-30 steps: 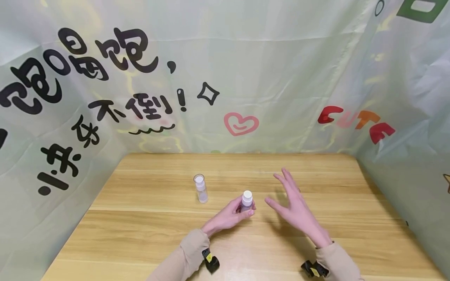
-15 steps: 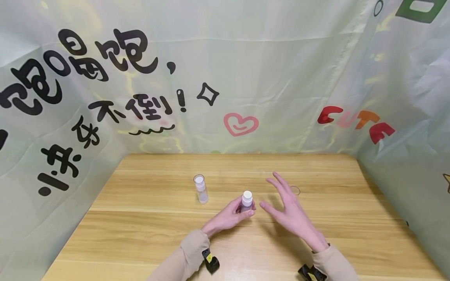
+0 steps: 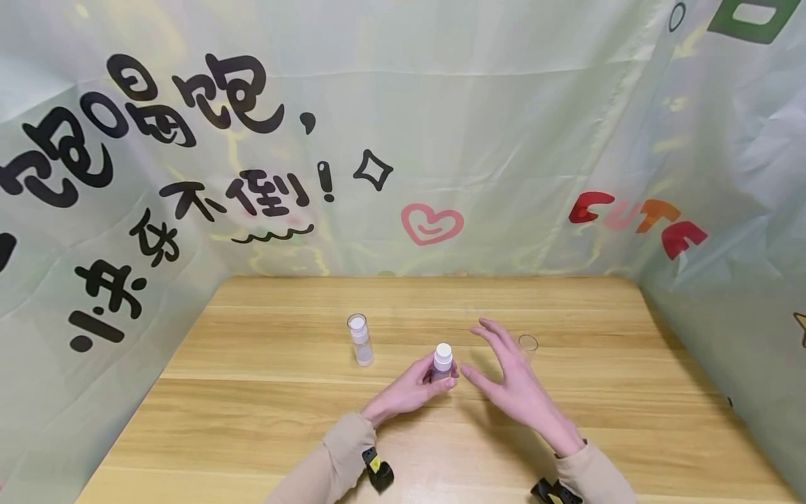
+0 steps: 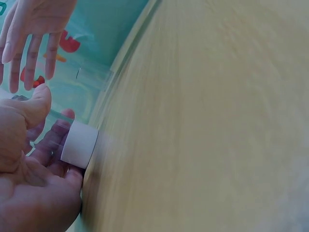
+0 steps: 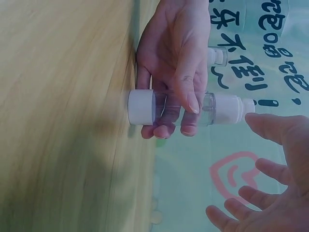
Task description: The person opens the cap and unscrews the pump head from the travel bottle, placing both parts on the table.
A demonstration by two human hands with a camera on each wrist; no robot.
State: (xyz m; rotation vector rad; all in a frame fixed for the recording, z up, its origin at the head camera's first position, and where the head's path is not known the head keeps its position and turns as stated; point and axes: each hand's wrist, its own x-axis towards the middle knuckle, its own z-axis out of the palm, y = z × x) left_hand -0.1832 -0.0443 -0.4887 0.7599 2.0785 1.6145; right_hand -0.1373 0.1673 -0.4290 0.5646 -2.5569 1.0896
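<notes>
My left hand (image 3: 412, 385) grips a small clear pump bottle (image 3: 443, 357) around its body, upright on the wooden table. It has a white base (image 5: 141, 107) and a white pump top (image 5: 229, 108) with no cover over it. To the right, my right hand (image 3: 519, 388) hangs in the air with fingers spread and holds nothing. Its thumb tip is close to the pump top. A clear cap (image 3: 528, 342) stands behind the right hand, its round rim showing. Left of the hands, a second pump bottle (image 3: 361, 343) stands upright, its top under a clear cap.
Printed cloth walls (image 3: 504, 126) enclose the wooden table (image 3: 252, 420) at the back and both sides. Each forearm wears a black wrist strap (image 3: 379, 469) by its beige sleeve (image 3: 343, 441).
My right hand has moved left and slightly down, closer to the bottle, and the clear cap now shows beside it. The left hand and its bottle have stayed in place.
</notes>
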